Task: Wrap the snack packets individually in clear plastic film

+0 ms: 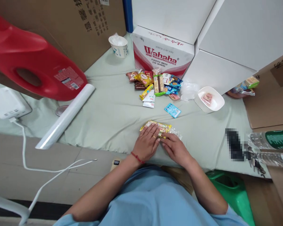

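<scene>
My left hand (146, 138) lies flat across a yellow snack packet (165, 127), with its fingers stretched out together. It covers the packet's left and middle part. At the packet's lower right edge, my right hand (176, 148) rests with its fingertips touching the wrapper and its thumb a little apart. Crumpled clear plastic (176, 133) sticks out at the right end of the packet. Beyond the hands lies a small blue sachet (172, 110), and farther back a pile of wrapped snacks (158, 84) sits against a carton.
A Wahaha water carton (162, 51) and a paper cup (119, 46) stand at the back. On the right are a white bowl (217, 103), keys (257, 163) and plastic bottles (259, 140). A red jug (44, 66), a white roll (66, 117) and a white charger (10, 102) occupy the left.
</scene>
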Tool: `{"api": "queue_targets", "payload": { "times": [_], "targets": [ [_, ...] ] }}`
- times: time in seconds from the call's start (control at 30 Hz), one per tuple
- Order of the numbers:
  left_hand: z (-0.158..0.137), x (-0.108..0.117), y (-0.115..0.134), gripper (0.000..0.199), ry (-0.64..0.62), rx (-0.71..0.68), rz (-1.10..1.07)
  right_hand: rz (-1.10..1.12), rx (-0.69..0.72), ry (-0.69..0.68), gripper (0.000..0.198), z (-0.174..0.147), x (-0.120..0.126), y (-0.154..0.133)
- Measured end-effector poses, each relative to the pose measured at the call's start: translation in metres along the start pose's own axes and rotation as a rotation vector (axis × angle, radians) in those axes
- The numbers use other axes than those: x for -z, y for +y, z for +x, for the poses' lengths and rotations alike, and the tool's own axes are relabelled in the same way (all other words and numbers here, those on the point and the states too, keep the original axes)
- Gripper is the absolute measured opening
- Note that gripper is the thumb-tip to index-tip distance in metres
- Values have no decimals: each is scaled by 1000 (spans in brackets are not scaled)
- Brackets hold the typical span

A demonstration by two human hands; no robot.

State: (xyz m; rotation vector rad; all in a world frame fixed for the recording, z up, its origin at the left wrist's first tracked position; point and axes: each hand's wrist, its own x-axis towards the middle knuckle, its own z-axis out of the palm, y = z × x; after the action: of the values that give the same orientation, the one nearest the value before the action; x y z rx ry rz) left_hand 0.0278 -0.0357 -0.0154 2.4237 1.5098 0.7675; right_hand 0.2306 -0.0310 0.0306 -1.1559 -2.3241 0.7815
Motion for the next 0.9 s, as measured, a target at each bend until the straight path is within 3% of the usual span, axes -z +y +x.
{"api": "queue_targets", "payload": {
  "times": [0.07,0.17,0.23,0.3,0.37,0.43,0.53,0.6,0.77,0.9],
  "targets": [
    [-2,-4,0,58,-26,-14,66,55,-147,150,30,-22,8,10],
    [-4,-7,3,64,-36,-21,119,-56,-444,469,35,-38,15,28],
    [-5,-8,5,65,-42,-16,130,-181,-544,550,45,-36,14,37],
    [-5,-7,6,66,-45,-11,129,-252,-542,501,49,-27,8,40],
    [-5,-6,6,66,-42,-13,125,-228,-492,448,41,-16,2,38],
    [-5,-5,6,66,-38,-21,124,-78,-475,434,30,-6,1,31],
    [-5,-5,7,67,-44,-21,125,219,-572,443,26,7,7,15],
    [-4,-6,8,66,-57,-12,122,301,-611,440,26,20,12,3],
    [-3,-11,10,64,-91,12,69,178,-512,286,20,67,2,-19],
    [-4,-2,-2,73,-96,-7,-134,100,-495,181,20,90,-17,-20]
  ]
}}
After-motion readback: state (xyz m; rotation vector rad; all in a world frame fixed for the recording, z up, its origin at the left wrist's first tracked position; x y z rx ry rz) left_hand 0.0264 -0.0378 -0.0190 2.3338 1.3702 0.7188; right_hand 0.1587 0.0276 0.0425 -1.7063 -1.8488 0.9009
